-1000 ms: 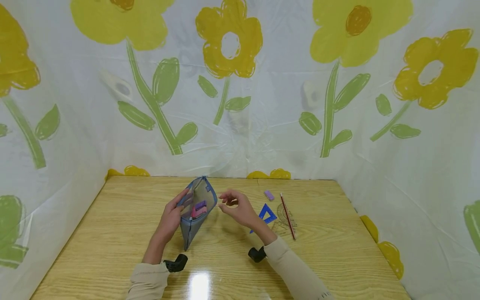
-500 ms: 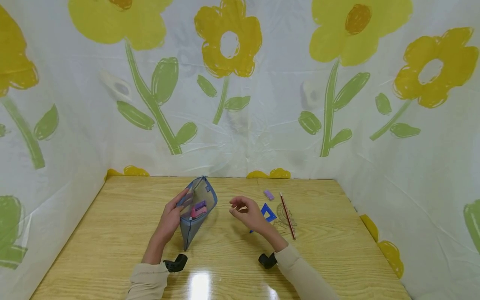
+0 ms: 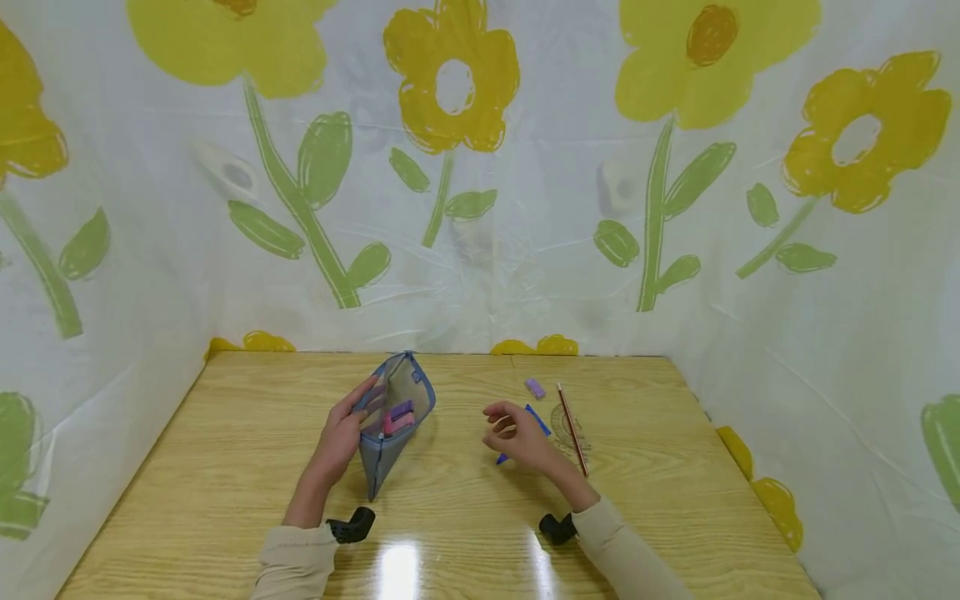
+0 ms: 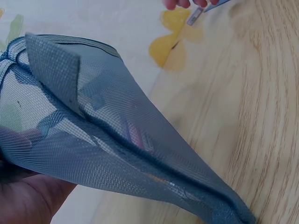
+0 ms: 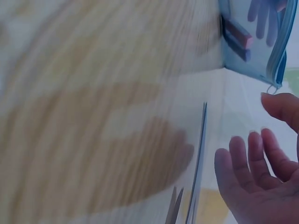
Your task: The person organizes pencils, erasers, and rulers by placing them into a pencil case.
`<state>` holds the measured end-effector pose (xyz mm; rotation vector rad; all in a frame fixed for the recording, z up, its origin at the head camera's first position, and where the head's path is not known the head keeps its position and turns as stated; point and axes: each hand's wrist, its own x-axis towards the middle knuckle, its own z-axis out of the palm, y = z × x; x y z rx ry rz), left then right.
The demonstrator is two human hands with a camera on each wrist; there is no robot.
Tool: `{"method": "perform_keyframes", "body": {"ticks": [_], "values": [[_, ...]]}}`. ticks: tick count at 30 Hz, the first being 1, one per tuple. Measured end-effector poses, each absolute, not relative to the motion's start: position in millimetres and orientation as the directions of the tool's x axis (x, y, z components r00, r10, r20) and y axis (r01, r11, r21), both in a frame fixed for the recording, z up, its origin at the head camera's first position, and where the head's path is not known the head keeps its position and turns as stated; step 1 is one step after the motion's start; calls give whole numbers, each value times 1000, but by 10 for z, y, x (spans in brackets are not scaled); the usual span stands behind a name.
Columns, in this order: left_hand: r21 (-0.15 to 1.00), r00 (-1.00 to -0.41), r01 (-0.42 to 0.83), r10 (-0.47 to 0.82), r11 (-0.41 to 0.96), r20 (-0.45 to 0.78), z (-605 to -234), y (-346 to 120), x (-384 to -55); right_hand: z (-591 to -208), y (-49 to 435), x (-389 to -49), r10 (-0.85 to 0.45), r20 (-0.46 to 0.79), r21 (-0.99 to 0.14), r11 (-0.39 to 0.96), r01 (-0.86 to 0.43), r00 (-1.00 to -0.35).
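Observation:
My left hand [image 3: 339, 442] grips a blue mesh zip pencil pouch [image 3: 378, 468] by its left side, its mouth spread wide. Inside lie a pink block [image 3: 399, 423] and a purple block [image 3: 402, 408], partly seen through the mesh [image 4: 131, 116] in the left wrist view. My right hand [image 3: 522, 437] hovers over the table to the right of the pouch, fingers loosely bent and holding nothing. It partly covers a blue triangular set square [image 3: 538, 421]. In the right wrist view, its palm and fingers [image 5: 239, 158] show bare, below the pouch [image 5: 238, 49].
Right of the set square, a red-striped pencil [image 3: 572, 427] lies across a clear protractor [image 3: 557, 423]. A small purple eraser [image 3: 535, 388] lies farther back. A white curtain with yellow flowers [image 3: 480, 275] surrounds the wooden table [image 3: 255, 433] at the back and sides.
My right hand has drawn away from the pouch's mouth, moving right and slightly toward me until it overlaps the set square. The left hand and pouch have stayed in place.

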<state>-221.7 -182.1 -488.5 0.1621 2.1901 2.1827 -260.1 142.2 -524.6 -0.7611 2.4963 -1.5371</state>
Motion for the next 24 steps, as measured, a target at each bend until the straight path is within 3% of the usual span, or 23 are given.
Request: {"method": "perform_keyframes", "body": {"ticks": [15, 24], "values": [[998, -993, 51, 101, -26, 54, -4927, -1840, -2211, -5199, 1725, -2649, -400, 114, -803, 502, -322, -909], [995, -994, 48, 97, -83, 57, -4928, -1835, -2208, -5167, 1792, -2657, -276, 60, -722, 652, -233, -959]]}}
